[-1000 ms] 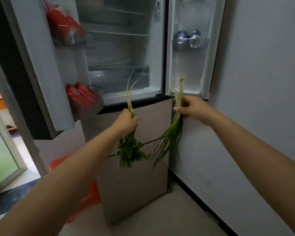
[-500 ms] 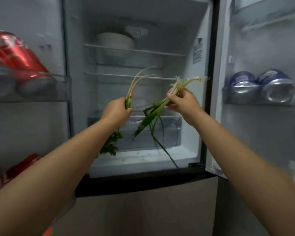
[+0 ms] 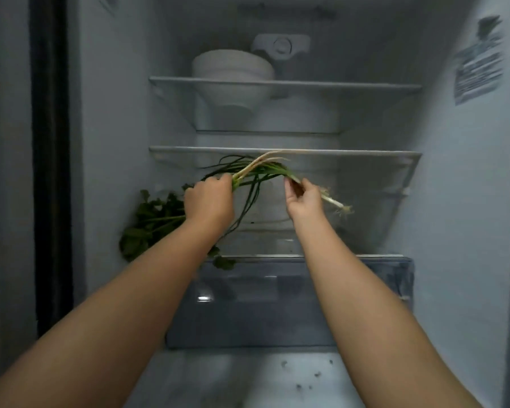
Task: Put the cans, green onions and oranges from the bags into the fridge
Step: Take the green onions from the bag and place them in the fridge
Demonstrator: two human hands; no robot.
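Note:
Both my arms reach into the open fridge, into the space under the middle glass shelf [image 3: 365, 156]. My left hand [image 3: 209, 200] is closed on a leafy green bunch [image 3: 150, 219]; its leaves hang to the left and its pale stems stick up to the right. My right hand [image 3: 302, 198] pinches the green onions [image 3: 333, 201] near their white rooted ends, which point right. The onions' dark green blades cross over toward my left hand. No cans or oranges are in view.
A stack of white bowls [image 3: 233, 69] stands on the top shelf [image 3: 351, 83]. A translucent drawer [image 3: 277, 304] sits below my hands, under a glass cover. A label [image 3: 477, 75] is stuck to the right inner wall. Dark specks lie on the fridge floor [image 3: 306, 375].
I have come closer, so the door racks with cans have left the view. Both hands have pushed deeper into the fridge, and the onions have swung from hanging down to lying nearly level.

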